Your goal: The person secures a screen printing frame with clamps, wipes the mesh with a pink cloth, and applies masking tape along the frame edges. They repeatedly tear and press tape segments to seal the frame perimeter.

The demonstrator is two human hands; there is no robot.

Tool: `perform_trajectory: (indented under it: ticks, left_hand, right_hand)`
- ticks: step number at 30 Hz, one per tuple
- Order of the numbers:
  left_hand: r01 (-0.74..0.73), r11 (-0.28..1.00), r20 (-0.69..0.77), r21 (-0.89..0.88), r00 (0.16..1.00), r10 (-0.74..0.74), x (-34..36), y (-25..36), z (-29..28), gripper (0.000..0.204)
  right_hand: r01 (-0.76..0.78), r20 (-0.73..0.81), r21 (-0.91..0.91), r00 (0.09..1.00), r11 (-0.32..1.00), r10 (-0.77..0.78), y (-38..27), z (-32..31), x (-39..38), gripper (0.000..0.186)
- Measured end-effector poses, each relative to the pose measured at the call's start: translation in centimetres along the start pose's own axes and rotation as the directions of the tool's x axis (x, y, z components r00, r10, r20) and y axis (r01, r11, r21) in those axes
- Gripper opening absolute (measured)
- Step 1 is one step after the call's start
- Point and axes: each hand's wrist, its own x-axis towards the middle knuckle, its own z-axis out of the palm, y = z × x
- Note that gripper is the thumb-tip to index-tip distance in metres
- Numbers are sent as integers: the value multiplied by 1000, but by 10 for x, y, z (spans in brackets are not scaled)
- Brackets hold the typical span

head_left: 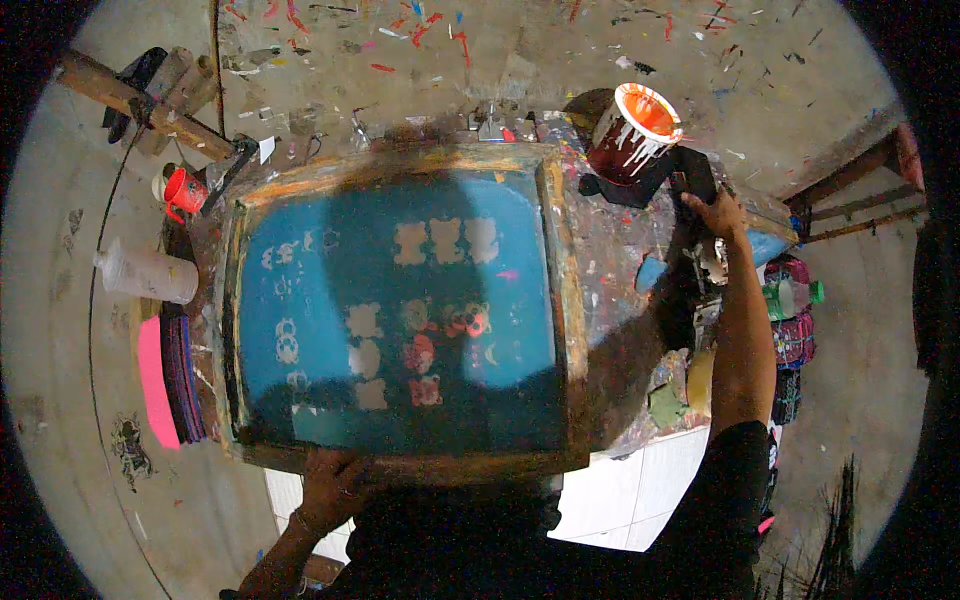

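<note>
A screen-printing frame (572,330) with worn wooden rails lies in front of me. Its blue mesh (280,225) carries pale bear-like shapes, some stained red, and my shadow falls across it. My left hand (335,485) is closed on the near rail, left of the middle; shadow hides part of the fingers. On the far right, my right hand (718,212) reaches over the table with bent fingers at a dark object (697,172), too shadowed to name. Just beyond it stands a white-rimmed bucket (632,135) of orange-red paint, with white drips down its side.
Left of the frame are a red mug (184,192), a translucent plastic container (150,273) on its side and a stack of pink and dark sheets (160,385). A green-capped bottle (790,298) and bundled fabric (793,345) lie beyond my right arm. The table (615,255) is paint-splattered.
</note>
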Motion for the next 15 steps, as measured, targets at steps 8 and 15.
perform_trajectory:
  ticks: [8,15]
  left_hand:
    - [-73,997,-187,-13,980,69,16,-13,-24,58]
    - [416,903,-643,110,722,-255,38,-118,-98,79]
  right_hand:
    - [208,-422,68,892,976,-161,-18,-27,-57,54]
    - [232,-52,460,971,857,-235,-167,13,-306,60]
